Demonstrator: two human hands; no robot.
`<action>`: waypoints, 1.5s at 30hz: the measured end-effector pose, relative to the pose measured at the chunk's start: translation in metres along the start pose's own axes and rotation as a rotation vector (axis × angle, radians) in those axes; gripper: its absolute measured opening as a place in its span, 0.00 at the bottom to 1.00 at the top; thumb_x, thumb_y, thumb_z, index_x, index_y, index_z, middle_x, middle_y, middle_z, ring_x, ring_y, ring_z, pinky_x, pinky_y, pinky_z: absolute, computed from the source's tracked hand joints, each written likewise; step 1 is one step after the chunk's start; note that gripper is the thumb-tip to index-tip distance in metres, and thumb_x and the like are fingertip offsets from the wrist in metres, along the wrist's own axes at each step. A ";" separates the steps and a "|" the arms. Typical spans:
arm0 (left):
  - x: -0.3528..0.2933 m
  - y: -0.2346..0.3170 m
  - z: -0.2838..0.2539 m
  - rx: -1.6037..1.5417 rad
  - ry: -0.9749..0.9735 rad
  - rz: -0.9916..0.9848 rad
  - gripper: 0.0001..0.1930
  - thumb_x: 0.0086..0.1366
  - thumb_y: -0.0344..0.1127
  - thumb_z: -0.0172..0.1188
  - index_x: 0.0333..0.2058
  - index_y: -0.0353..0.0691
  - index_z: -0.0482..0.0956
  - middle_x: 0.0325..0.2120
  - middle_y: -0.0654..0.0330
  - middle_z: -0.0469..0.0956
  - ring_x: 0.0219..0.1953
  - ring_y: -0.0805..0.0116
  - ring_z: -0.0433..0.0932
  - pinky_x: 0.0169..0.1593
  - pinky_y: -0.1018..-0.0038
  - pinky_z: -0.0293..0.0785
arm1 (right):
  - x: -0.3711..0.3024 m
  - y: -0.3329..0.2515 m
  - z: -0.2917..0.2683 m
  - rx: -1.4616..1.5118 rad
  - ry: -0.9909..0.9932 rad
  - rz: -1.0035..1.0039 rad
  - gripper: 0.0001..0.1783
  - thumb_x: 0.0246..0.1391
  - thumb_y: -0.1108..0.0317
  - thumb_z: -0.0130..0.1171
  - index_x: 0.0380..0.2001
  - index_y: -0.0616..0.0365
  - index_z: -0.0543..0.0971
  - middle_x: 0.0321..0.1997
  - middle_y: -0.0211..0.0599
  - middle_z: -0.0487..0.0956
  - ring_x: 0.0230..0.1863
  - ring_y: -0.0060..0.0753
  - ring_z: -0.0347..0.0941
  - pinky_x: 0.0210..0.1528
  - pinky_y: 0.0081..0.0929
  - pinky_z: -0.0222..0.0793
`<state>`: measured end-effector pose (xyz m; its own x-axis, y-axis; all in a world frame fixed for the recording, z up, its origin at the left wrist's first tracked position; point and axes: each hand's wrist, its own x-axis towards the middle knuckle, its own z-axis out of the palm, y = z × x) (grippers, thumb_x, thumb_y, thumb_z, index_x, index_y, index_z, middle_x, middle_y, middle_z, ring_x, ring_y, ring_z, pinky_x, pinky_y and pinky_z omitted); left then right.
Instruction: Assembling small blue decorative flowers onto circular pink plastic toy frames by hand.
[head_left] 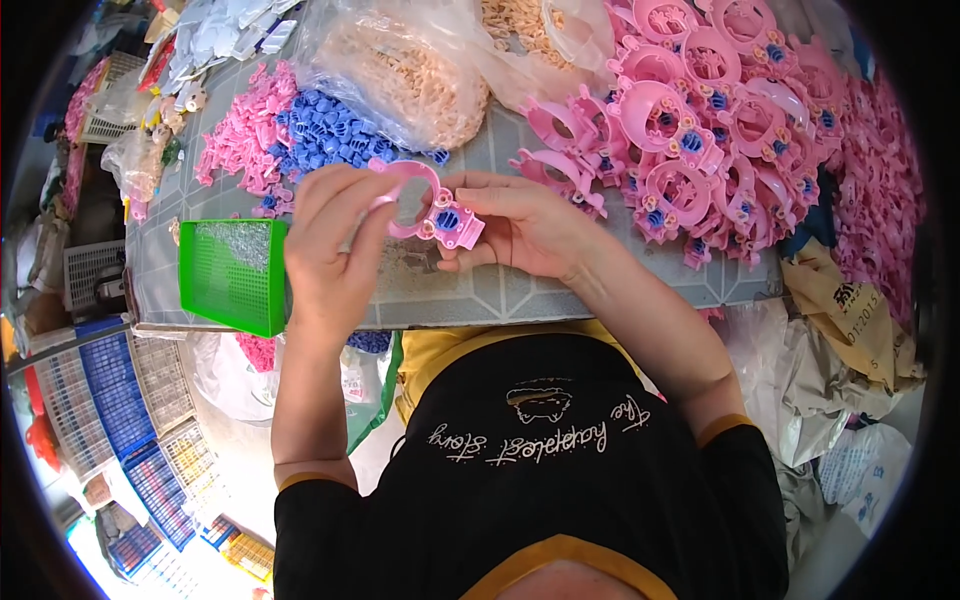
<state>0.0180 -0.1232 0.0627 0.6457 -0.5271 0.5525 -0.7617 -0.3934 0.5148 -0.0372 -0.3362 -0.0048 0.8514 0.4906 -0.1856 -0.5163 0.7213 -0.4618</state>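
Observation:
Above the near edge of the table, both my hands hold one pink ring-shaped plastic part point(470, 236), with a blue insert set in its squared end. My left hand point(330, 230) is closed at the ring's left side, thumb and fingers pinching its rim; whether a smaller piece is also between them I cannot tell. My right hand point(535, 228) grips the squared end from the right, its thumb side by the blue insert point(447, 219) and the other fingers curled below. Just left of my left hand stands a green tray point(215, 300) holding small shiny pieces.
Beyond my hands lie piles of pink pieces point(245, 130) and blue pieces point(335, 130). Clear bags point(400, 70) of peach-coloured pieces are behind them. A tall heap of similar pink ring parts point(700, 130) covers the right side. Stacked crates point(110, 390) stand at lower left.

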 end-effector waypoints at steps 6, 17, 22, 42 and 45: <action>-0.024 -0.016 -0.023 0.224 0.197 -0.088 0.08 0.61 0.20 0.65 0.39 0.34 0.85 0.36 0.54 0.82 0.41 0.56 0.80 0.47 0.67 0.75 | 0.008 0.003 0.007 -0.154 0.085 -0.027 0.22 0.66 0.66 0.57 0.60 0.64 0.70 0.53 0.43 0.79 0.49 0.36 0.81 0.55 0.37 0.80; -0.029 -0.080 -0.061 0.818 -0.237 -0.320 0.08 0.57 0.32 0.66 0.36 0.45 0.86 0.40 0.60 0.81 0.50 0.57 0.77 0.52 0.57 0.70 | 0.000 0.011 0.010 -0.431 0.287 -0.137 0.16 0.63 0.71 0.64 0.52 0.60 0.74 0.50 0.35 0.79 0.46 0.29 0.80 0.52 0.26 0.77; -0.028 -0.109 -0.043 0.911 -0.271 -0.320 0.06 0.59 0.34 0.64 0.35 0.46 0.85 0.40 0.61 0.80 0.51 0.59 0.76 0.52 0.54 0.68 | -0.005 0.009 0.017 -0.298 0.224 -0.155 0.14 0.68 0.64 0.58 0.51 0.58 0.72 0.52 0.36 0.77 0.49 0.33 0.80 0.54 0.29 0.77; -0.010 0.002 -0.016 -0.429 -0.116 -0.655 0.10 0.70 0.27 0.61 0.48 0.34 0.85 0.35 0.64 0.84 0.37 0.78 0.80 0.43 0.80 0.76 | -0.011 0.027 0.016 -1.329 0.109 -0.841 0.19 0.51 0.71 0.73 0.44 0.61 0.78 0.46 0.43 0.78 0.45 0.40 0.77 0.46 0.29 0.75; -0.011 0.003 -0.018 -0.532 -0.138 -0.680 0.11 0.69 0.27 0.62 0.48 0.34 0.85 0.36 0.62 0.85 0.38 0.76 0.81 0.44 0.79 0.77 | -0.008 0.027 0.013 -1.309 0.136 -0.858 0.18 0.50 0.71 0.74 0.44 0.60 0.78 0.47 0.44 0.79 0.44 0.40 0.77 0.44 0.30 0.75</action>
<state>0.0093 -0.1054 0.0700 0.9126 -0.4056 -0.0523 -0.0650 -0.2702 0.9606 -0.0597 -0.3143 -0.0045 0.8759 0.0748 0.4766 0.4817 -0.1927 -0.8549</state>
